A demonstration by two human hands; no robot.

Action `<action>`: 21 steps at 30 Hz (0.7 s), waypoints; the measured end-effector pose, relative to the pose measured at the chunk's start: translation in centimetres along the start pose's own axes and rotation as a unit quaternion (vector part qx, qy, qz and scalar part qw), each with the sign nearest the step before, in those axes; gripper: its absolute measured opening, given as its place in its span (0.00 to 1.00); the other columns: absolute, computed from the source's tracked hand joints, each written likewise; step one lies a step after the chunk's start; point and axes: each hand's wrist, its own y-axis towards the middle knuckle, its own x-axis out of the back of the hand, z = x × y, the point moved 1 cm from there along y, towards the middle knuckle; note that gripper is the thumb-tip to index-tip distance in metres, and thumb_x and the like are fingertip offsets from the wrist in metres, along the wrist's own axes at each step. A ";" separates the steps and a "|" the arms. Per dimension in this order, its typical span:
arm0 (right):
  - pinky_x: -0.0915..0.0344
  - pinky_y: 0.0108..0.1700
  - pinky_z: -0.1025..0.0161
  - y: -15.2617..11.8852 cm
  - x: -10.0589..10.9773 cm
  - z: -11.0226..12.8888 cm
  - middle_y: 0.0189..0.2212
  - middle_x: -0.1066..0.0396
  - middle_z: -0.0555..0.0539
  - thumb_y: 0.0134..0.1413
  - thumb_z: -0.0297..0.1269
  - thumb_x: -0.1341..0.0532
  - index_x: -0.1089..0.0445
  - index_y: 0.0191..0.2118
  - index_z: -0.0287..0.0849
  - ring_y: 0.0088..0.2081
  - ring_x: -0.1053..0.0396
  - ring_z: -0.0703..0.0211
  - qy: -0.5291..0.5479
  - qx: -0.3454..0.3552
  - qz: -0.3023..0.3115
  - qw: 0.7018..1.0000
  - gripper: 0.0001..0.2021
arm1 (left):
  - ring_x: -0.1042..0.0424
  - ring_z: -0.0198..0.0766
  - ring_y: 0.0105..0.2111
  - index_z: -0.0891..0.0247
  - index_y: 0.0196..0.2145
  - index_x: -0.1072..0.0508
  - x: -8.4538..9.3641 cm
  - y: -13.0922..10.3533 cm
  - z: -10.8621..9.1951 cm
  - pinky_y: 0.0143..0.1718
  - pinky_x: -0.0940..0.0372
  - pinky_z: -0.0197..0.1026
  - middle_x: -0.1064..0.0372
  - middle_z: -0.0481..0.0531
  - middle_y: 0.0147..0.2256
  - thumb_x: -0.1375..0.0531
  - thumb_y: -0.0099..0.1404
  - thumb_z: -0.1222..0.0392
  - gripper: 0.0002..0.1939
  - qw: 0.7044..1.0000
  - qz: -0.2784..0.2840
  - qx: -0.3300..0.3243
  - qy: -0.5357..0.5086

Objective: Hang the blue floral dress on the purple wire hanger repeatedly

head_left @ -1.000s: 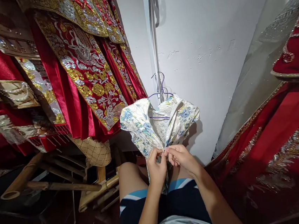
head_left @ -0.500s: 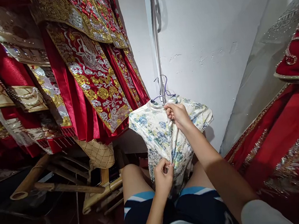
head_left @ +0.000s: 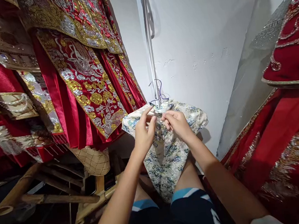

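Note:
A cream short-sleeved floral dress (head_left: pixel 165 166) with blue and green flowers hangs on a thin purple hanger (head_left: pixel 160 89) in front of me, its lower part between my thighs. At the top of its middle seam, just under the collar, my right hand (head_left: pixel 176 124) is closed in a pinch on the cloth. My left hand (head_left: pixel 144 130) is at the left of the neckline with index finger and thumb apart. Its fingertips are close to the collar; whether they touch the cloth I cannot tell.
Red gowns with gold and silver embroidery (head_left: pixel 91 86) hang at the left. More beaded red clothing (head_left: pixel 293 119) is close on the right. A bamboo frame (head_left: pixel 59 198) stands at lower left. Behind the hanger, a metal pole (head_left: pixel 148 45) runs up the white wall (head_left: pixel 189 27).
My left hand has let go of the lower seam and moved up to the collar, its fingers now apart. My right hand stays near the neckline. The view has shifted slightly right.

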 end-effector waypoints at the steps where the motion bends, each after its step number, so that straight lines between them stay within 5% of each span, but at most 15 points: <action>1: 0.50 0.18 0.69 0.0 0.0 0.1 0.10 0.41 0.56 0.54 0.39 0.43 0.33 0.25 0.41 0.14 0.46 0.68 -0.007 0.007 0.000 1.000 0.10 | 0.30 0.37 0.35 0.60 0.53 0.31 -0.2 1.1 -0.2 0.39 0.38 0.39 0.27 0.51 0.36 0.46 0.71 0.59 0.15 0.999 0.022 -0.026 0.021; 5: 0.53 0.20 0.67 0.4 0.2 -1.2 0.12 0.45 0.57 0.54 0.40 0.43 0.34 0.24 0.42 0.15 0.49 0.67 -0.044 0.034 -0.032 0.998 0.11 | 0.30 0.39 0.36 0.63 0.36 0.28 -1.4 3.0 -0.6 0.40 0.39 0.40 0.28 0.53 0.34 0.46 0.71 0.60 0.08 0.987 0.050 -0.110 0.107; 8: 0.55 0.22 0.66 0.3 0.3 -3.9 0.14 0.45 0.56 0.52 0.39 0.42 0.35 0.22 0.42 0.18 0.50 0.67 -0.125 0.051 -0.066 0.989 0.11 | 0.31 0.37 0.35 0.63 0.34 0.29 -0.4 3.9 -0.4 0.40 0.39 0.40 0.29 0.51 0.33 0.45 0.70 0.61 0.08 0.989 -0.047 -0.103 0.090; 11: 0.56 0.22 0.65 -1.2 0.3 -6.4 0.15 0.47 0.56 0.51 0.38 0.42 0.38 0.19 0.42 0.19 0.50 0.67 -0.145 0.019 -0.058 0.988 0.13 | 0.33 0.34 0.37 0.64 0.34 0.29 2.9 5.3 2.0 0.42 0.40 0.38 0.30 0.49 0.34 0.42 0.69 0.61 0.06 0.981 -0.194 0.013 -0.023; 13: 0.56 0.22 0.66 -2.5 0.2 -7.3 0.14 0.48 0.56 0.51 0.39 0.43 0.38 0.19 0.43 0.18 0.50 0.67 -0.109 -0.015 -0.045 0.993 0.13 | 0.35 0.31 0.36 0.65 0.31 0.30 5.4 5.9 4.9 0.43 0.41 0.35 0.32 0.47 0.33 0.41 0.68 0.64 0.06 0.940 -0.269 0.143 -0.153; 16: 0.56 0.21 0.66 -4.7 -0.5 -7.7 0.13 0.48 0.57 0.50 0.40 0.42 0.37 0.19 0.43 0.17 0.51 0.68 -0.044 -0.053 -0.023 0.997 0.12 | 0.39 0.28 0.28 0.64 0.27 0.38 7.4 5.0 9.6 0.42 0.39 0.36 0.40 0.44 0.25 0.51 0.73 0.68 0.15 0.885 -0.303 0.258 -0.241; 18: 0.56 0.21 0.66 -6.0 -1.3 -7.9 0.12 0.47 0.57 0.50 0.40 0.42 0.36 0.20 0.42 0.16 0.51 0.68 -0.001 -0.074 -0.011 0.997 0.12 | 0.39 0.29 0.27 0.62 0.26 0.41 7.1 3.0 12.0 0.41 0.37 0.38 0.42 0.44 0.22 0.55 0.73 0.71 0.17 0.851 -0.299 0.318 -0.294; 21: 0.54 0.20 0.67 -7.8 -2.2 -8.5 0.11 0.46 0.57 0.48 0.40 0.42 0.36 0.20 0.43 0.15 0.50 0.68 0.075 -0.114 -0.041 0.990 0.11 | 0.31 0.34 0.32 0.63 0.28 0.38 4.1 -2.0 13.7 0.40 0.34 0.39 0.36 0.49 0.24 0.56 0.70 0.74 0.16 0.780 -0.300 0.388 -0.389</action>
